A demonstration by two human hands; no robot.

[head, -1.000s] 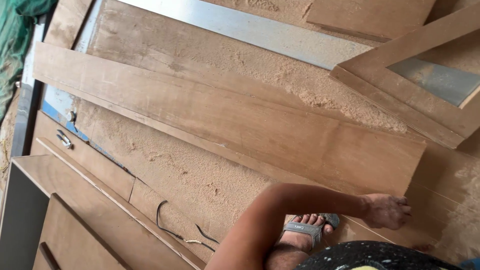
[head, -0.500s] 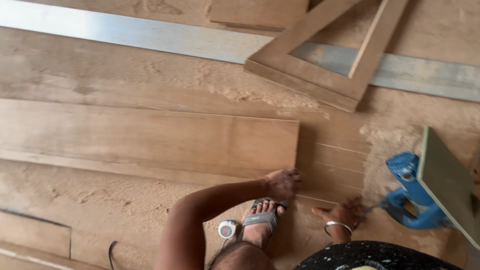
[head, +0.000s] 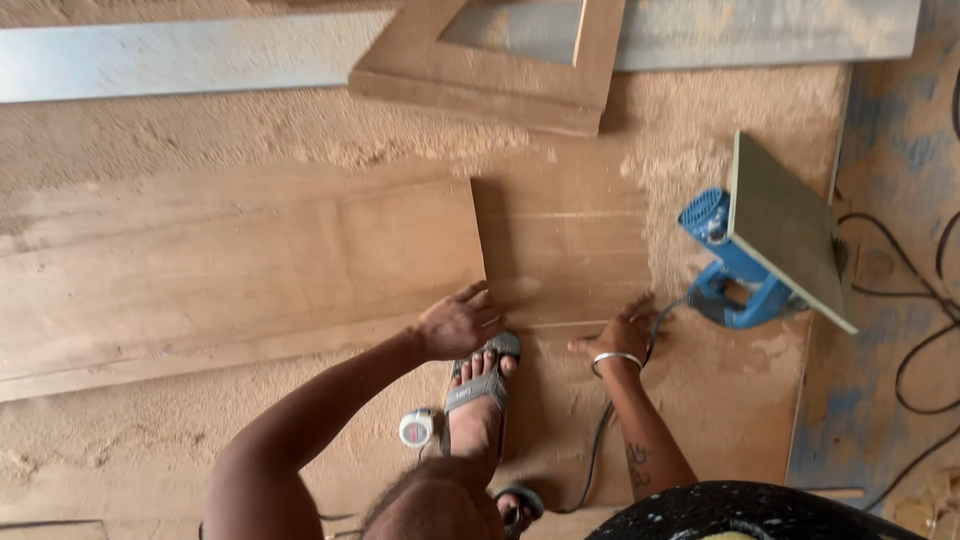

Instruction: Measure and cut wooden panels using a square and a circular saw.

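Note:
A long plywood board (head: 250,270) lies across a wider sheet (head: 570,250) dusted with sawdust. My left hand (head: 460,322) rests on the board's near right corner, fingers spread along its end edge. My right hand (head: 620,338), a metal bangle on its wrist, is flat on the wider sheet, fingers apart, next to a black power cord (head: 600,440). Between my hands stands my foot in a grey sandal (head: 480,395), on the sheet.
A blue circular saw (head: 735,270) lies on its side at the right, base plate (head: 785,230) up. A small tape measure (head: 415,428) sits beside my foot. A wooden frame (head: 500,80) and a metal straightedge (head: 180,65) lie at the top. Black cables (head: 925,330) loop at the right.
The view has swung right along the board to its end. My left hand has stayed at the board's corner, my right hand has settled flat on the sheet, and the saw has come fully into view.

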